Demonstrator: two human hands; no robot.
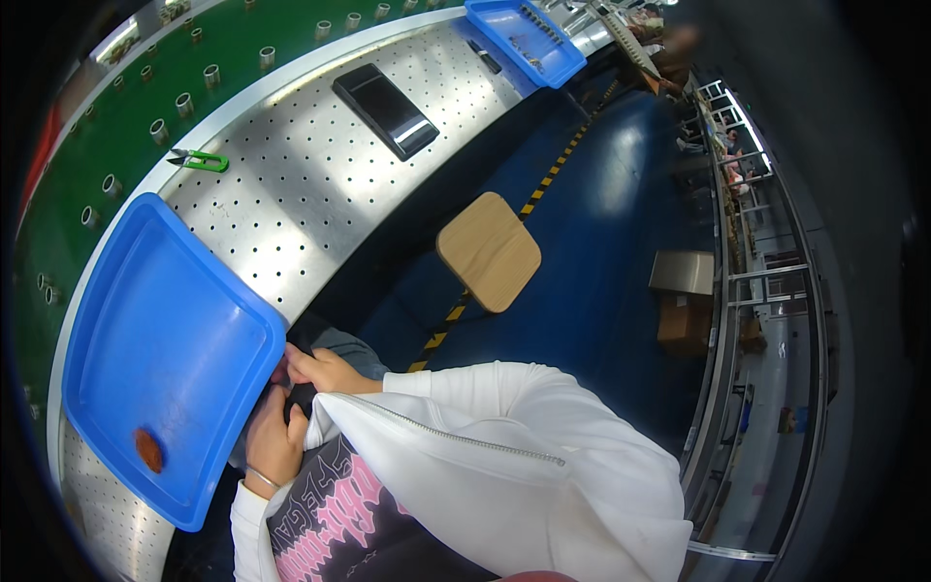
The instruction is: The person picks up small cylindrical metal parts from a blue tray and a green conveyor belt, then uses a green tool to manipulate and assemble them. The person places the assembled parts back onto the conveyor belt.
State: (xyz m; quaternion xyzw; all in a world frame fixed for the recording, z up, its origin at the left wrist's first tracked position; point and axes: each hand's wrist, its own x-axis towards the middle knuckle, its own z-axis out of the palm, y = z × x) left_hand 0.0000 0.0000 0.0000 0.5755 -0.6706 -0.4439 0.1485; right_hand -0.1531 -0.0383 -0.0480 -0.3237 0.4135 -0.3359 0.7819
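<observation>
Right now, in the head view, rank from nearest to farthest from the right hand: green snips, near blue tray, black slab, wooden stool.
From the right hand:
1. Near blue tray, touching its edge, to the left.
2. Wooden stool, up and right, on the floor.
3. Green snips, on the perforated bench beyond the tray.
4. Black slab, farther along the bench.

Bright overhead light; glare streaks on the steel bench (320, 184) and blue floor (621, 175). Strong fisheye bending, black rim. Far right end soft, hands shadowed.

left hand (273, 441), right hand (325, 371), curled, close together
</observation>
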